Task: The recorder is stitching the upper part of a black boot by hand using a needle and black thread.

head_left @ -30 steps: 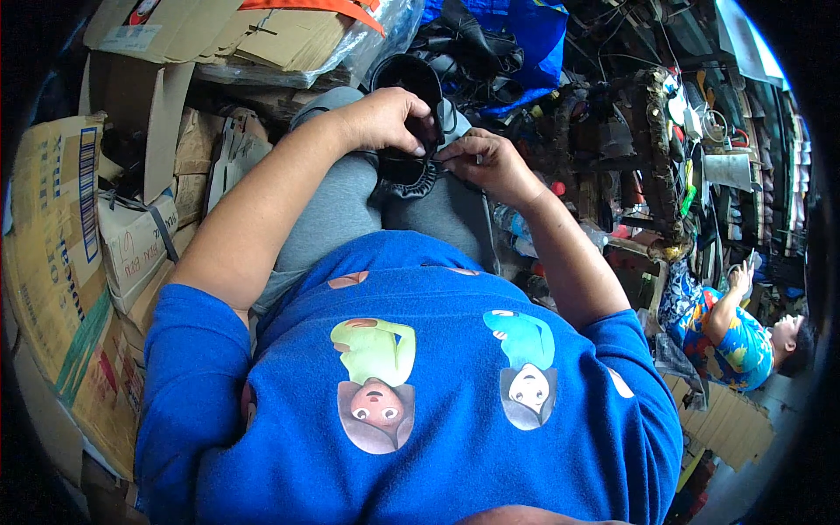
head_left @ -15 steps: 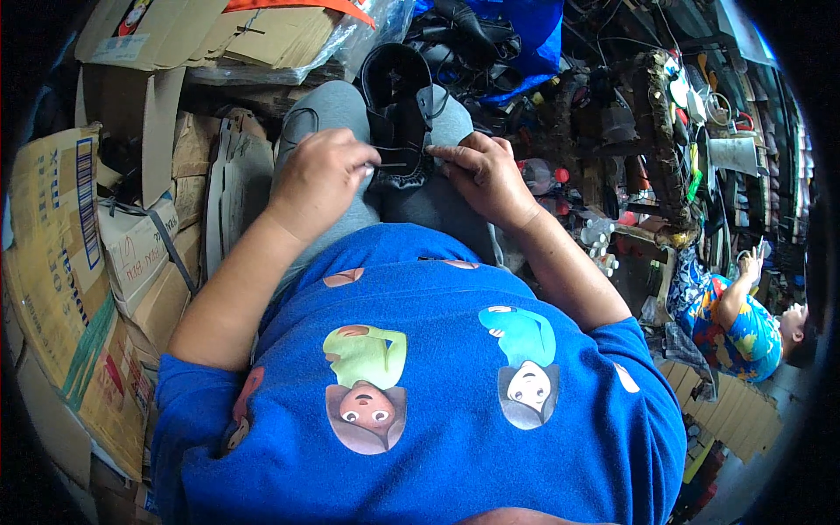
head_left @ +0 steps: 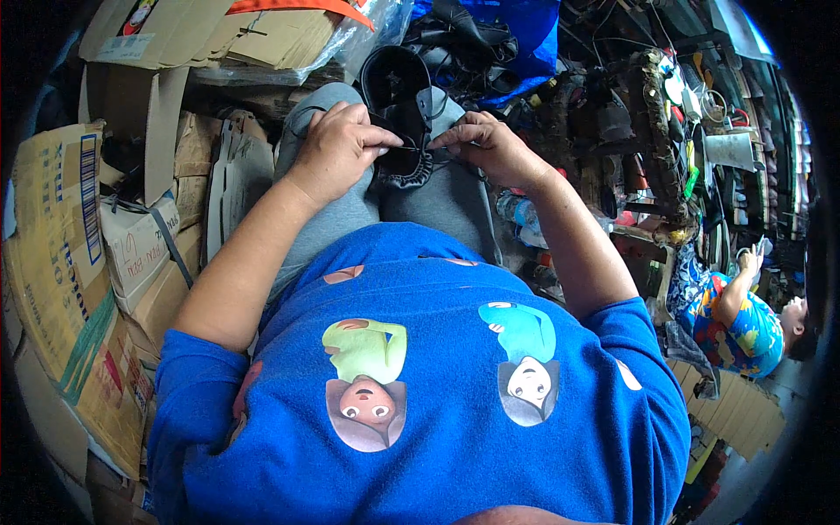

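Note:
A black leather shoe rests between my grey-trousered knees, its wide opening at the far end and a gathered, stitched edge at the near end. From the left, my left hand reaches over it in a pinch, with a thin needle at its fingertips; the fine detail is hard to see. On the other side, my right hand is closed in a pinch, its index fingertip at the shoe's right edge. Whatever lies between those fingers is too small to make out. The two sets of fingertips are close together.
Cardboard boxes are stacked along my left. Beyond my knees, more black shoes lie by a blue plastic sheet. Plastic bottles stand right of my leg. Cluttered shelving and another person are farther right.
My left hand has moved right and slightly up, bringing its fingertips over the shoe. My right hand has shifted slightly up, staying at the shoe's edge. More of the bottles shows now.

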`<action>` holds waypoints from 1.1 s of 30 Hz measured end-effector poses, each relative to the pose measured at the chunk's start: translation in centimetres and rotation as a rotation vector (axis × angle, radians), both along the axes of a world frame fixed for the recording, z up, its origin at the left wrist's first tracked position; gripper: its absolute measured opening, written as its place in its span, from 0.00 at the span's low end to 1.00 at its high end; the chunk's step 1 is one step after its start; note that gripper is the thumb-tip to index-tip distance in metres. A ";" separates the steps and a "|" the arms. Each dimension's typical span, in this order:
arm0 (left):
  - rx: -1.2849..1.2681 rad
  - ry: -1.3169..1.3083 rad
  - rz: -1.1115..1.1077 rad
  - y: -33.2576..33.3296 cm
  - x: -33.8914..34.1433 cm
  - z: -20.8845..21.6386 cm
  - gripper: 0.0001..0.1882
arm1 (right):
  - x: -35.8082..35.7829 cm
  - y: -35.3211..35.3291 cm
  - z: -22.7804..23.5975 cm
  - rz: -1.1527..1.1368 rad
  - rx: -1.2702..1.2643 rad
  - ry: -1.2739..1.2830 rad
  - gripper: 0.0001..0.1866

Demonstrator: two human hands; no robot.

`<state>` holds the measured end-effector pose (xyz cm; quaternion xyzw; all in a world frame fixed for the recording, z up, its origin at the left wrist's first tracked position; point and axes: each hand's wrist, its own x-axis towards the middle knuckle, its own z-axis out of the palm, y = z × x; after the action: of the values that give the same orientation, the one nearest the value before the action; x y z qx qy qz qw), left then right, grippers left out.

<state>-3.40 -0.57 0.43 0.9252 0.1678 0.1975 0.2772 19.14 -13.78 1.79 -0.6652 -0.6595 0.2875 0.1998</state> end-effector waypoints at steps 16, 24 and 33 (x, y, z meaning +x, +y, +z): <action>0.022 0.047 0.009 0.0 0.2 0.2 0.11 | 0.2 0.0 -0.1 -0.028 -0.050 0.114 0.12; -0.028 0.104 0.002 -0.1 0.7 0.2 0.07 | 0.4 0.5 -0.3 0.032 -0.039 0.174 0.13; -0.063 0.047 0.014 -1.4 0.1 1.0 0.10 | -0.8 -0.7 0.1 0.018 0.109 0.056 0.17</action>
<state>-3.29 -1.98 1.47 0.9191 0.1869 0.1723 0.3010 18.35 -14.47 1.93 -0.6392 -0.6742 0.2713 0.2516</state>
